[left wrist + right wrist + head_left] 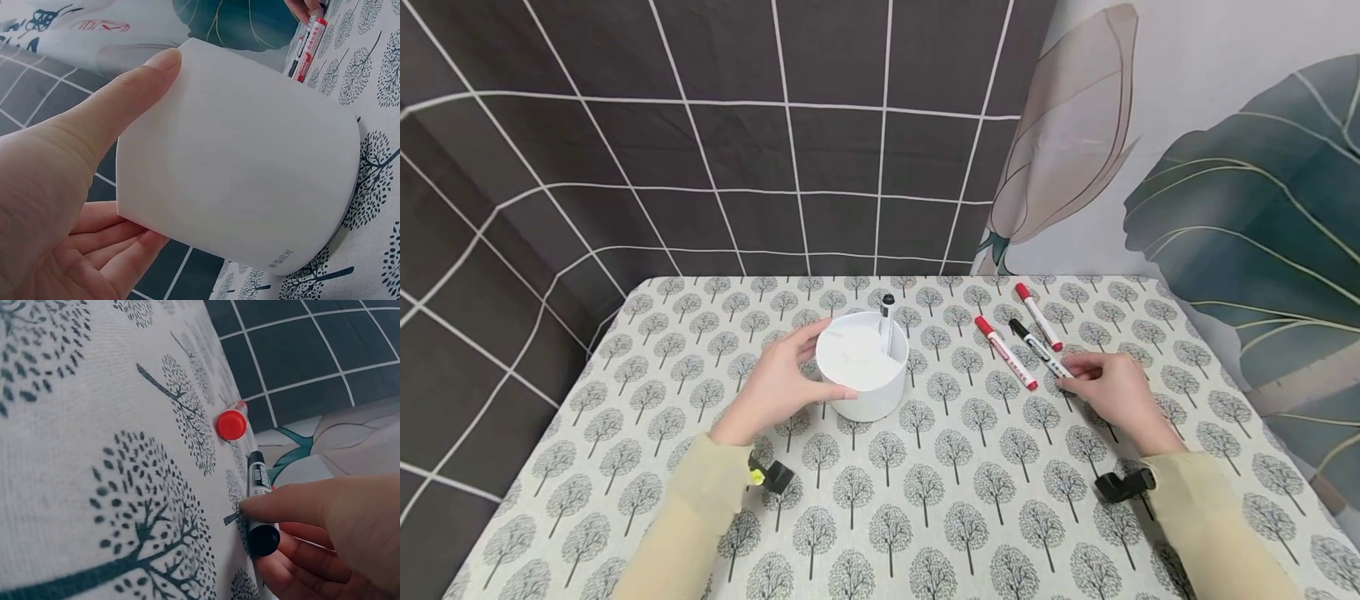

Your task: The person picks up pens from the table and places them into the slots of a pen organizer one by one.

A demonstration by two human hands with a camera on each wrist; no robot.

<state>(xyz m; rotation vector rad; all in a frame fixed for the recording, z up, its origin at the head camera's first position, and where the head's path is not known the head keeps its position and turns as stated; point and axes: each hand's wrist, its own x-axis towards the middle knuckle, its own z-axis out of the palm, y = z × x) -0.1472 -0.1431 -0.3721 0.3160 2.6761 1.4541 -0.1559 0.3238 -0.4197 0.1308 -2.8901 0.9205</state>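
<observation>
Closest to my head camera were the pale yellow sleeves (677, 521), reaching out over the counter (887, 492) with its tree-print cloth. My left grip (782, 375) was spread wide round a white cylindrical pot (872, 404), its thumb along the near wall and its fingers on the opposite side, holding the pot upright on the cloth. Inside the pot, to the right of that grip, a black-topped marker (887, 321) stood with its top above the rim.

Well over to the right, my right grip (1108, 387) was nearly closed, pinching the near end of a black-capped marker (1041, 347) between thumb and fingers; I could not tell whether any of it was clear of the cloth. Left of this grip, beside the pinched pen, lay the nearer red marker (1006, 353); ahead of the grip, past that pen, lay the farther red marker (1038, 317).

I judged the work early: one marker was in the pot, and three were outside it, one pinched and two loose. Beyond both grips hung the dark grid-patterned cloth (838, 150) and, farther right, the leaf-print curtain (1277, 200).
</observation>
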